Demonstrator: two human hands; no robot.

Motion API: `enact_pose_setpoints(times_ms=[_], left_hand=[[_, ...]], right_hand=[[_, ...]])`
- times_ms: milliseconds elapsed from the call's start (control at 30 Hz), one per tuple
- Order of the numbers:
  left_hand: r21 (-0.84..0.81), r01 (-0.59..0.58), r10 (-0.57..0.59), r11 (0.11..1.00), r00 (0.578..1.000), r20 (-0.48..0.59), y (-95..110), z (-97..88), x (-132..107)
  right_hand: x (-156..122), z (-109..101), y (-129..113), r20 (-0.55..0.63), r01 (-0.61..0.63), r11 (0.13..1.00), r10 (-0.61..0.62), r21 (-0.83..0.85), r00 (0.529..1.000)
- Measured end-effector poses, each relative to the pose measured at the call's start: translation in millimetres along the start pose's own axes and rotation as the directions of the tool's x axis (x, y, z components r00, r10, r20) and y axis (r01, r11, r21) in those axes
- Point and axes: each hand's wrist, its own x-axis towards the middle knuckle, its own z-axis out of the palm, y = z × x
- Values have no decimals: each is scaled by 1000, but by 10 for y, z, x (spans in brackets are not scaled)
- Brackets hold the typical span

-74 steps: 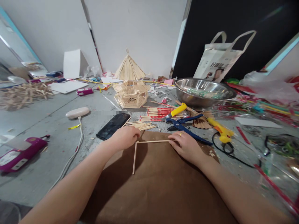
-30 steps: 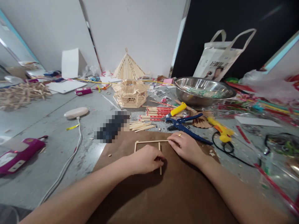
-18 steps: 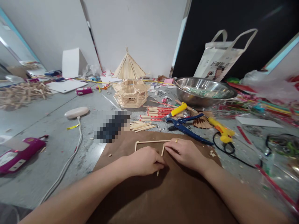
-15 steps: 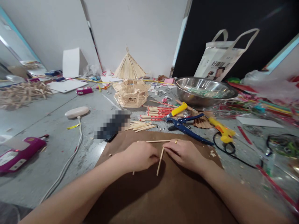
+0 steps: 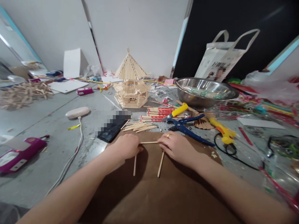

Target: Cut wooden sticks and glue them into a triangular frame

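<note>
Near the brown mat's far edge, the left hand and right hand curl over opposite ends of a crosswise stick, 2 side sticks emerging below; whether they pinch, I cannot tell. Light, even pressure should prevent rolling.

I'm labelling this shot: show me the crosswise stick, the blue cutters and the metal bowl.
crosswise stick (image 5: 149, 142), head view, bare middle
blue cutters (image 5: 191, 133), head view, lower handle
metal bowl (image 5: 202, 101), head view, outer wall
</note>
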Motion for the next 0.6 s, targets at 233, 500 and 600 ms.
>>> enact_pose_setpoints(times_ms=[233,500,600], left_hand=[[-116,-20,22,993,1000,8,-60,57,78],[-97,-50,42,994,995,-85,-46,104,91],[-100,-49,42,994,996,-76,-32,103,101]], right_hand=[[249,173,-193,-16,0,1000,0,1,1000],[276,311,-179,-1,-26,1000,26,0,1000],[272,310,-168,-5,-6,1000,6,-9,1000]])
